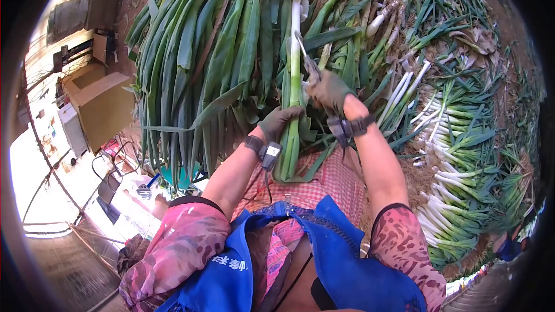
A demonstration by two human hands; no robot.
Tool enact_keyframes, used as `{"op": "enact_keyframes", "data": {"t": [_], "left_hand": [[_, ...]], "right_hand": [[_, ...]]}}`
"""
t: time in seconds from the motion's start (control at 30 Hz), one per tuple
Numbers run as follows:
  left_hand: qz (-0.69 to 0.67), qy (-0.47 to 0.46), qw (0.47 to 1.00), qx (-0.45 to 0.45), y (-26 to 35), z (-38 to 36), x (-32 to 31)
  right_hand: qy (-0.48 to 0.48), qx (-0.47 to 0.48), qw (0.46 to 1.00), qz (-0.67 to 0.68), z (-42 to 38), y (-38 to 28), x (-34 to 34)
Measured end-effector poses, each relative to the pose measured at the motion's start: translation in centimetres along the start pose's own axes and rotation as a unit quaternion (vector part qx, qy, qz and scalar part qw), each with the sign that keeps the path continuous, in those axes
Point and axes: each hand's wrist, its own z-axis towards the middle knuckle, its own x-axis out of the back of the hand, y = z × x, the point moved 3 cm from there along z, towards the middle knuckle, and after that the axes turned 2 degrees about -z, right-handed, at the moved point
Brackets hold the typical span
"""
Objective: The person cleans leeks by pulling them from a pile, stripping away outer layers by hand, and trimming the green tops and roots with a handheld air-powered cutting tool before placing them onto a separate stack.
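Observation:
My left hand (280, 122), in a dark glove, is wrapped round the green lower part of a long leek (295, 78). The leek lies upright in the view, its white stem and roots pointing away from me and its leaves over my checked apron (335, 182). Beside the stem, on its right, my right hand (329, 89), also gloved, grips a metal cutting tool (310, 62) with its tip close to the white stem. Whether the blade touches the stem is hard to tell.
A large heap of long green leeks (225, 40) hangs at the left. Trimmed white-stemmed leeks (454, 179) lie in rows at the right, with roots and leaf scraps (422, 0) around. Cardboard boxes (101, 101) stand at the far left.

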Motion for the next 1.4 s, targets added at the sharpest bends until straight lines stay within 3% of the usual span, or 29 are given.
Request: {"op": "enact_keyframes", "data": {"t": [0.1, 0.13, 0.17, 0.27, 0.3, 0.33, 0.4, 0.47, 0.53, 0.63, 0.67, 0.73, 0.77, 0.8, 0.83, 0.87, 0.9, 0.93, 0.97, 1.0, 1.03, 1.07, 1.13, 1.2, 1.23, 1.27, 1.33, 1.37, 1.4], "left_hand": [[-0.137, -0.044, 0.989, 0.021, 0.1, -1.2, 0.6], [-0.177, -0.059, 0.982, 0.028, 0.0, -1.5, 0.8], [-0.197, -0.062, 0.977, 0.050, -0.3, -1.5, 1.4], [-0.198, -0.067, 0.975, 0.076, -0.9, -1.3, 1.4], [-0.148, -0.079, 0.984, 0.063, -0.6, -1.6, 1.1], [-0.105, -0.110, 0.987, 0.044, -1.0, -0.5, 0.8], [-0.042, -0.124, 0.990, 0.056, -2.5, 0.3, 0.0], [0.003, -0.116, 0.992, 0.039, -1.0, -0.7, -3.1], [0.220, -0.104, 0.970, -0.022, 0.4, -0.7, -4.5], [0.259, -0.098, 0.955, -0.111, -0.7, 1.0, -5.9], [0.236, -0.050, 0.962, -0.125, -0.6, 1.4, -6.1], [0.187, 0.046, 0.970, -0.146, 1.3, 0.1, -7.8], [0.143, 0.112, 0.976, -0.120, 2.7, -0.6, -7.8], [0.120, 0.144, 0.965, -0.185, 2.3, 1.4, -5.1], [0.141, 0.186, 0.955, -0.185, 4.2, 0.7, -4.4], [0.254, 0.218, 0.899, -0.283, 5.9, 1.0, -2.8], [0.298, 0.234, 0.867, -0.323, 8.3, -0.4, -2.8], [0.260, 0.212, 0.864, -0.375, 10.6, -1.3, -2.4], [0.338, 0.299, 0.747, -0.489, 12.1, -0.9, 0.1], [0.395, 0.350, 0.701, -0.480, 14.9, -2.5, 0.6], [0.472, 0.393, 0.572, -0.543, 17.6, -4.7, -0.1], [0.505, 0.443, 0.529, -0.519, 19.7, -6.0, -0.3], [0.554, 0.524, 0.532, -0.369, 22.2, -4.3, 2.5], [0.629, 0.528, 0.542, -0.179, 23.4, -1.8, 3.2], [0.645, 0.511, 0.547, -0.156, 24.1, -1.2, 2.6], [0.632, 0.478, 0.593, -0.143, 24.6, 0.3, 3.2], [0.594, 0.417, 0.670, -0.154, 24.8, 1.2, 2.7], [0.587, 0.406, 0.675, -0.187, 24.7, 1.1, 2.1], [0.579, 0.395, 0.679, -0.221, 24.5, 0.8, 1.4]], "right_hand": [[-0.080, -0.054, 0.990, 0.099, -8.3, 0.6, -2.0], [-0.074, 0.015, 0.997, 0.001, -9.4, 1.9, -3.0], [-0.098, 0.038, 0.994, -0.005, -10.1, 3.6, -4.3], [-0.001, 0.004, 1.000, 0.022, -10.1, 3.9, -3.7], [0.057, -0.024, 0.997, 0.040, -9.6, 3.2, -2.9], [0.043, -0.042, 0.979, 0.193, -8.5, 2.4, -2.2], [0.161, 0.038, 0.977, 0.133, -5.4, 1.6, -1.5], [0.147, 0.029, 0.984, 0.099, -2.6, 1.8, -1.1], [0.131, 0.041, 0.986, 0.094, -1.8, 1.9, -0.4], [0.106, 0.094, 0.980, 0.138, -2.3, 2.2, 1.9], [0.110, 0.086, 0.979, 0.149, -3.0, 2.9, 3.2], [0.110, 0.119, 0.941, 0.298, -5.9, 3.0, 7.2], [0.136, 0.126, 0.938, 0.293, -6.4, 4.7, 9.2], [0.170, 0.134, 0.927, 0.306, -7.4, 7.6, 12.0], [0.203, 0.142, 0.916, 0.317, -8.4, 10.5, 14.7], [0.242, 0.152, 0.894, 0.346, -9.9, 14.5, 18.1], [0.280, 0.161, 0.869, 0.374, -10.9, 16.4, 19.7], [0.392, 0.131, 0.900, 0.137, -15.2, 12.7, 22.4], [0.436, 0.137, 0.873, 0.170, -17.7, 12.9, 23.7], [0.480, 0.145, 0.842, 0.200, -20.2, 13.1, 25.0], [0.483, 0.063, 0.861, 0.147, -22.6, 14.5, 26.2], [0.501, 0.044, 0.856, 0.121, -23.6, 17.4, 27.1], [0.517, -0.012, 0.856, -0.013, -24.6, 22.8, 27.1], [0.434, -0.134, 0.891, -0.001, -23.7, 27.4, 24.4], [0.403, -0.192, 0.895, -0.021, -22.7, 28.7, 22.2], [0.394, -0.241, 0.885, -0.052, -22.0, 28.1, 19.3], [0.362, -0.156, 0.919, -0.008, -19.5, 26.7, 13.3], [0.310, -0.137, 0.940, 0.039, -18.1, 26.4, 10.5], [0.284, -0.167, 0.944, 0.003, -18.4, 20.5, 9.0]]}}
